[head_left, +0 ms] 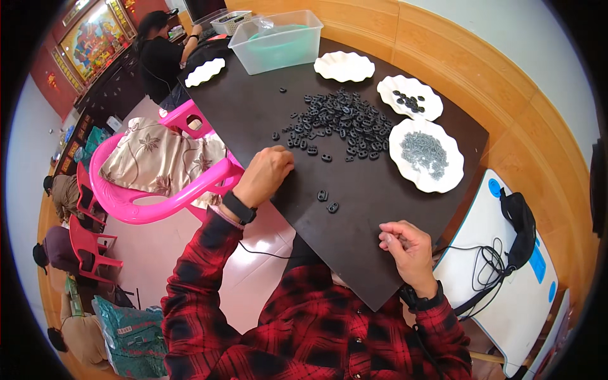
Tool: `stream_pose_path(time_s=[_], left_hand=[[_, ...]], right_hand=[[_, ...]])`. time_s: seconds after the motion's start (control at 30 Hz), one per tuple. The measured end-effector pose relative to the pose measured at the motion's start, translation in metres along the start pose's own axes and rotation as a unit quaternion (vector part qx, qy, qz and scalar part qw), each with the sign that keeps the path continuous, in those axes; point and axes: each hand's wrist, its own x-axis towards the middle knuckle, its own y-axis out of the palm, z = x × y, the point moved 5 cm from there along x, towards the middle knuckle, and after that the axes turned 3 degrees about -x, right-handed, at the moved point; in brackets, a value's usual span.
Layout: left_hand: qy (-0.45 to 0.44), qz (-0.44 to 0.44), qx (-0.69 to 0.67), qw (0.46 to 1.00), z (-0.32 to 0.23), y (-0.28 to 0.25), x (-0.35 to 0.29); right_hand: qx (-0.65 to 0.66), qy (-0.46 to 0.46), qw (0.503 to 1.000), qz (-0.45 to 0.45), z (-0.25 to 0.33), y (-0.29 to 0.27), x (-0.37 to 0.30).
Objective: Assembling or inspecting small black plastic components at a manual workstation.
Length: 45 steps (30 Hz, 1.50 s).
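Note:
My left hand (266, 175) rests at the left edge of the dark table (253, 114), its fingers curled under. Whatever it holds, if anything, is hidden. Over the table's near right side, my right hand (408, 250) has its thumb drawn in against bent fingers; I cannot make out anything between them. Two black two-hole cord locks (327, 201) lie between my hands. Farther off spreads a large loose heap of similar black plastic pieces (348, 120). A white scalloped plate (405, 180) beside the heap carries many small grey pieces, perhaps springs (424, 154).
Another white plate (427, 92) holds several black parts. Two more white plates (344, 67) and a clear plastic tub (275, 47) stand at the back. To my left is a pink chair (126, 209); a white board (500, 272) with cables is at right. Other people sit at left.

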Motion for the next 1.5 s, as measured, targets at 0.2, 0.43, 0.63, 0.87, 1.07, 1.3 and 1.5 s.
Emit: stream_pose_path(time_s=[0.2,0.43,0.63,0.87,1.07,1.3,1.5], left_hand=[[0.044,0.02,0.037,0.998,0.008,0.014,0.033],[0.049,0.048,0.036,0.997,0.01,0.022,0.05],[0.125,0.032,0.191,0.973,0.025,0.04,0.083],[0.106,0.03,0.184,0.977,0.016,0.045,0.083],[0.112,-0.039,0.133,0.984,0.017,0.036,0.086],[-0.052,-0.005,-0.176,0.983,-0.027,-0.006,0.054],[-0.186,0.0,-0.598,0.78,-0.065,0.013,-0.037]], right_hand=[[-0.008,-0.002,1.0,0.022,-0.001,0.0,0.0],[-0.006,-0.005,0.999,0.032,0.003,-0.003,0.006],[0.001,-0.01,0.999,0.032,0.002,-0.002,0.002],[0.009,0.005,0.999,0.039,-0.001,0.0,0.001],[0.004,-0.001,0.999,0.037,0.001,0.002,0.003],[-0.009,-0.001,1.0,0.03,0.0,0.0,0.002],[-0.027,-0.011,0.999,0.038,0.003,0.003,-0.003]])
